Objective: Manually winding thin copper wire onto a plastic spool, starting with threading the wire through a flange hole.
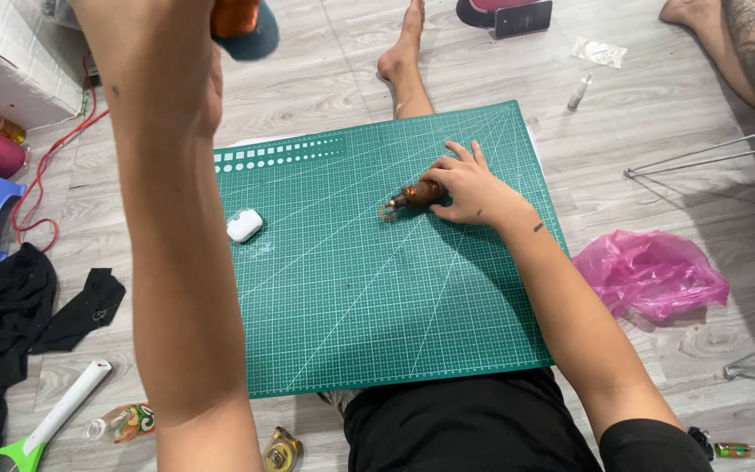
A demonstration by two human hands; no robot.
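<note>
- fingers of right hand [469, 188] grasping brown bottle [419, 194] lying on green cutting mat [351, 288]
- left hand [187, 61] raised, clenched around orange object [236, 16]
- white case [244, 225] on mat

one green cutting mat [351, 297], one white earbud case [244, 225], one pink plastic bag [653, 273], two hands

The cutting mat [351, 288] looks like matt green rubbery plastic, printed with fine pale grid lines. The small bottle [419, 194] under the right hand [474, 188] is glossy brown, glass or plastic, I cannot tell which. The small white case [244, 225] is smooth, shiny plastic. The floor [657, 114] is grey wood-look plank with a dull grain. The pink bag [653, 273] is thin, crinkled, glossy plastic film. The black cloth [10, 315] is soft and matt.
</note>
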